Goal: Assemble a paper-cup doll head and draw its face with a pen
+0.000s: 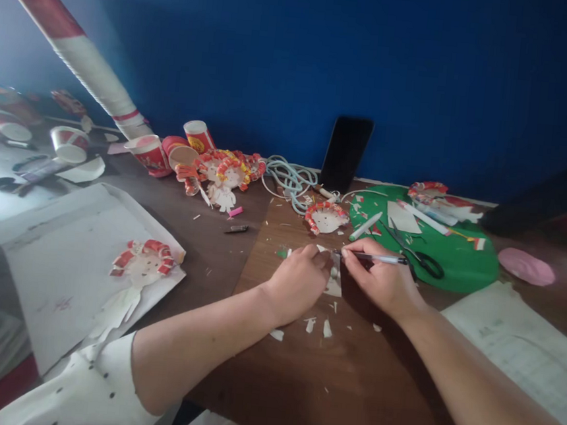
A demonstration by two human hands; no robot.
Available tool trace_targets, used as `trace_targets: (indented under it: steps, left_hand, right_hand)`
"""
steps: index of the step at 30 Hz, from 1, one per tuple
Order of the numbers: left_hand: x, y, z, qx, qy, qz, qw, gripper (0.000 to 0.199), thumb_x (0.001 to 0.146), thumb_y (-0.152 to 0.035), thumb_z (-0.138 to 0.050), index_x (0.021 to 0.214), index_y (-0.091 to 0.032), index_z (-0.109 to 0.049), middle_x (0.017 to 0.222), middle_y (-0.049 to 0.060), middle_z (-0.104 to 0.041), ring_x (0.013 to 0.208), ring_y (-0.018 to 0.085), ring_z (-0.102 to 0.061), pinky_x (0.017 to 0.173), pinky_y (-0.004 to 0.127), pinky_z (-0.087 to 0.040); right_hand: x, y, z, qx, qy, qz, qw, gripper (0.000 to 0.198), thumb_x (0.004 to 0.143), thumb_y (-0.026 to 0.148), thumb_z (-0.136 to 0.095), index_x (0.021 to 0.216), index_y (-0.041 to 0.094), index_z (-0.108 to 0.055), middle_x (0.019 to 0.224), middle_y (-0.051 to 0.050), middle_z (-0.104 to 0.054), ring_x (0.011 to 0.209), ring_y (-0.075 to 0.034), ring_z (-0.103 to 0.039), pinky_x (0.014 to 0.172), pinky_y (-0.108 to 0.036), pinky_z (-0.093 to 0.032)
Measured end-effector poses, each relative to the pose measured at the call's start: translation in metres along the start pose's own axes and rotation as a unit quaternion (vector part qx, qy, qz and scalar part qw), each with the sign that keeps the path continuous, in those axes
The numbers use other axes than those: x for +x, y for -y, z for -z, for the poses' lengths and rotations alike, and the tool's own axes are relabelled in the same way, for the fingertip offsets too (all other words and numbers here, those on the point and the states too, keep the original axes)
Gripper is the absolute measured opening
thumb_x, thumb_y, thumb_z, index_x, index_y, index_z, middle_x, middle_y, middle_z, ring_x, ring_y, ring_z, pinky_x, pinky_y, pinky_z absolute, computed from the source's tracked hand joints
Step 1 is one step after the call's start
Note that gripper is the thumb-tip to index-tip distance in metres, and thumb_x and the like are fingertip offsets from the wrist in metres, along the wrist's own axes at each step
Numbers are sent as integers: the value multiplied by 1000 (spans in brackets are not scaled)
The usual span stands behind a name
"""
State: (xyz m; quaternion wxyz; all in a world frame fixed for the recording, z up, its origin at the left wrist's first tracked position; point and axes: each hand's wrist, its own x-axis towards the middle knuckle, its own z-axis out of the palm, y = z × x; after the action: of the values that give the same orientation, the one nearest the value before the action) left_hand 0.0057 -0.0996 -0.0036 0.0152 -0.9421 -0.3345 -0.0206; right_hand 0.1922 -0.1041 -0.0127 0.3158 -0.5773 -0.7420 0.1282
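Observation:
My right hand (387, 281) is closed round a pen (387, 258), its tip pointing left over a small piece of white paper (335, 284). With curled fingers, my left hand (301, 277) presses that paper against the brown table (293, 379). Behind my hands lies a paper face (328, 222) edged with red and white curls. Paper scraps (327, 329) are scattered nearer to me. A pair of scissors (428, 265) rests on a round green sheet (472, 269), beyond my right hand.
A phone (347, 153) leans on the blue wall beside a coiled pale cable (290, 177). Paper cups (198, 136) and curly-edged paper faces stand at the back left. On the left, a paper doll (142, 267) lies on a large white sheet (67, 266). A pink disc (527, 267) is at right.

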Motion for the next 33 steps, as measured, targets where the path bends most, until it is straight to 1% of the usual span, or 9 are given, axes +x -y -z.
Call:
trace_targets:
  steps: [6,11,16,22,27,33]
  left_hand:
    - [0,4,4,-27,9,-5,1000,29,90,-12,-44,116,-9,-58,118,13,-61,105,24,-52,85,35,-48]
    - [-1,5,4,-32,4,-6,999,32,91,-12,-43,119,-9,-57,121,13,-60,109,24,-52,88,34,-47]
    - [-1,5,4,-28,4,-10,1000,33,91,-13,-44,120,-8,-56,122,14,-60,110,24,-51,90,34,-46]
    - [0,5,3,-22,4,-11,1000,34,90,-11,-43,121,-6,-56,123,14,-60,107,24,-52,90,34,-46]
    - [-1,4,3,-16,8,-8,1000,34,89,-11,-43,120,-8,-57,125,14,-59,110,23,-51,90,34,-46]
    - [-1,4,2,-10,2,-13,1000,34,89,-13,-44,121,-8,-56,123,14,-60,108,23,-52,90,34,-46]
  right_hand:
    - [1,1,1,0,3,-1,1000,16,87,33,-54,87,21,-64,83,-4,-72,75,-19,-67,69,-30,-49]
    - [1,0,1,2,1,-5,1000,16,87,34,-54,86,21,-64,81,-3,-71,73,-18,-66,66,-29,-48]
    - [0,0,2,8,4,-8,1000,18,87,35,-54,84,21,-65,78,-3,-71,69,-18,-65,63,-28,-47]
    - [2,4,5,21,24,-22,999,17,86,34,-54,83,21,-64,76,-3,-71,69,-17,-65,62,-28,-47]
    - [2,6,7,31,32,-29,999,17,85,34,-55,81,21,-64,74,-3,-71,66,-18,-65,60,-28,-47]
    - [2,5,9,28,38,-34,998,17,85,35,-55,79,21,-64,71,-2,-70,63,-17,-64,58,-27,-46]
